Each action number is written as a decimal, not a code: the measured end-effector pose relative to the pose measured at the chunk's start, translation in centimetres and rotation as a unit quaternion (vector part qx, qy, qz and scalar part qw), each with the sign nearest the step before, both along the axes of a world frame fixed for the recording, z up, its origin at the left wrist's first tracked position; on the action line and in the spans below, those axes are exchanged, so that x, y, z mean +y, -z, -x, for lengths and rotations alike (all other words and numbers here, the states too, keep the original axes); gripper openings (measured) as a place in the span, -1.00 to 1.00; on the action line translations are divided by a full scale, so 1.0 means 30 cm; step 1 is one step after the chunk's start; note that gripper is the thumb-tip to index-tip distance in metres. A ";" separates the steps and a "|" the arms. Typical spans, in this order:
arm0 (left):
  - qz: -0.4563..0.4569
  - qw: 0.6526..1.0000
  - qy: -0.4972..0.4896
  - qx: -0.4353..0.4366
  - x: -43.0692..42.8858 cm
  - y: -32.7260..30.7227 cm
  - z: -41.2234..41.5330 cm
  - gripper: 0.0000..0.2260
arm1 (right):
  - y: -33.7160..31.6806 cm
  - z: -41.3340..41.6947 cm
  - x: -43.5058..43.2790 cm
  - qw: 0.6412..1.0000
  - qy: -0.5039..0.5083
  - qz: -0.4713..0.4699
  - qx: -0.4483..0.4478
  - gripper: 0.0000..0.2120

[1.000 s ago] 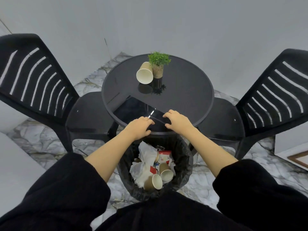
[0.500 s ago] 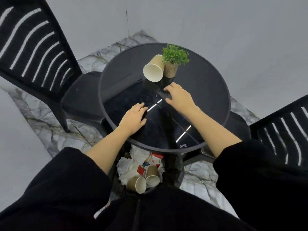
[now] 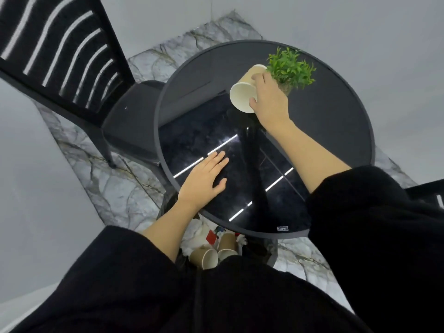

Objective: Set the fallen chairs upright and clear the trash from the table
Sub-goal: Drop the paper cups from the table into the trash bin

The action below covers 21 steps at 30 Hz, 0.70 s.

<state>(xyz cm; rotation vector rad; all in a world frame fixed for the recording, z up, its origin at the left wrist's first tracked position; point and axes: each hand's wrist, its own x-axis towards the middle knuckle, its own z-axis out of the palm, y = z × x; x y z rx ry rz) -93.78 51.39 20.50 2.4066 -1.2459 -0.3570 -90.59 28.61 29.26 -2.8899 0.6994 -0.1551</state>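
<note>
cup point(image 3: 243, 97) lies on its side at about 12 o'clock on the round black table point(image 3: 336, 131), white mouth turned toward the camera, just beside the small green plant point(image 3: 291, 68). the right hand point(image 3: 270, 98) reaches far across the tabletop with the arm stretched out and the black sleeve point(image 3: 374, 212) pushed back above the forearm; its fingers curl over the cup's side and the thumb presses at the rim, so the hand is closed around the cup. whether the cup is lifted or rests on the glass cannot be told. the left hand point(image 3: 206, 177) lies palm down near the table's 7 o'clock edge, fingers spread flat and holding nothing, wrist bent over the rim. below that edge, at 6 o'clock, a bin point(image 3: 216, 246) shows paper cups and crumpled tissue. a black slatted chair point(image 3: 79, 68) stands upright at 10 o'clock, seat tucked against the table.
</note>
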 end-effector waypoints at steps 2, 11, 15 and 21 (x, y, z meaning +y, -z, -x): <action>-0.004 1.000 0.000 0.007 -0.001 0.003 0.000 -0.49 | 0.010 -0.019 -0.004 1.000 0.016 0.002 -0.002 -0.68; -0.012 1.000 0.018 0.007 0.000 0.002 -0.001 -0.54 | -0.040 0.102 0.030 0.990 0.096 -0.018 -0.098 -0.76; -0.015 1.000 0.021 0.000 -0.003 -0.004 0.009 -0.54 | -0.086 0.301 0.126 0.979 0.128 -0.032 -0.154 -0.78; -0.024 0.999 0.026 0.000 0.000 -0.006 0.008 -0.53 | -0.135 0.643 0.369 0.966 0.140 -0.090 -0.199 -0.85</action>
